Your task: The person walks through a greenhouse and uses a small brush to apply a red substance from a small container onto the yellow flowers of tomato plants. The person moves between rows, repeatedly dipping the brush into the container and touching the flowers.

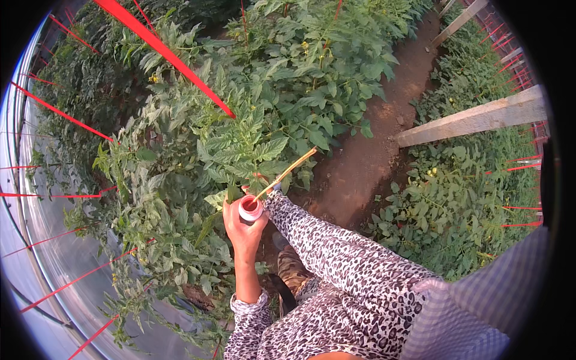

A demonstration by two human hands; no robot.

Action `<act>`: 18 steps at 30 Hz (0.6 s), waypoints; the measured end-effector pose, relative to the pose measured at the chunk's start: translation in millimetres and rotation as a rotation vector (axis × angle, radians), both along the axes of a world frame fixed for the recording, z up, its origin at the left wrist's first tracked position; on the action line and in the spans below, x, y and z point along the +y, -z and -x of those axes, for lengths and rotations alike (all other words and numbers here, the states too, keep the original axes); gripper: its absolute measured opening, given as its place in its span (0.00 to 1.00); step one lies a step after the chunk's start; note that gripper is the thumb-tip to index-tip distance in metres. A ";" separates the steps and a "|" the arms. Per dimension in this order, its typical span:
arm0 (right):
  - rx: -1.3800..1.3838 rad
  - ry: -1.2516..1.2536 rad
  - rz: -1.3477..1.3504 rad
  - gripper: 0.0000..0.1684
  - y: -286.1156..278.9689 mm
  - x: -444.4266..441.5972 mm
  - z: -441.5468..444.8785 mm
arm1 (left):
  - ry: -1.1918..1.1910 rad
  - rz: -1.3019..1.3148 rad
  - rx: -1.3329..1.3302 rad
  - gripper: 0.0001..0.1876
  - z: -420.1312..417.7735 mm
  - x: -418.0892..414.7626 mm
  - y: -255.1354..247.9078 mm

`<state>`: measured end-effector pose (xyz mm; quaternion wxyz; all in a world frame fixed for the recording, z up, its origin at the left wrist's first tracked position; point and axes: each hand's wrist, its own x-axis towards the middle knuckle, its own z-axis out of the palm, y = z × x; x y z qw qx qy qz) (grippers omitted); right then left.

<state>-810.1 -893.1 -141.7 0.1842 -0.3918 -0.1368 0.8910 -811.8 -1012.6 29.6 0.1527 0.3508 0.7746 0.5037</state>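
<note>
My left hand [243, 227] is closed around a small white bottle [250, 215] with a wide round mouth and red inside. A thin yellowish stick [292, 169] stands slanted in the bottle's mouth, its far end pointing up and to the right. My right hand [265, 182] is mostly hidden behind the stick and leaves of a tomato plant [252, 148], just beyond the bottle; only parts of its fingers show, so what it holds cannot be told. Leaves touch or overlap both hands.
Red strings [180, 63] run down to the dense tomato plants. A bare soil path [355, 166] passes on the right, with a concrete post [472, 118] slanting beside it and another plant row beyond. Plastic sheeting [76, 252] curves along the left.
</note>
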 end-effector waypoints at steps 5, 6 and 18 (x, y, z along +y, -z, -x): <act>-0.880 -0.264 -0.906 0.06 7.8 39.1 -86.1 | 0.025 0.017 -0.110 0.25 6.5 -20.1 -2.7; -1.043 -0.312 -1.193 0.11 -2.7 39.5 -113.3 | 0.030 0.024 -0.166 0.25 3.4 -26.9 -5.7; -0.193 -0.419 -1.428 0.16 -258.2 25.8 -243.9 | 0.532 0.173 -0.120 0.24 -73.1 16.5 -7.6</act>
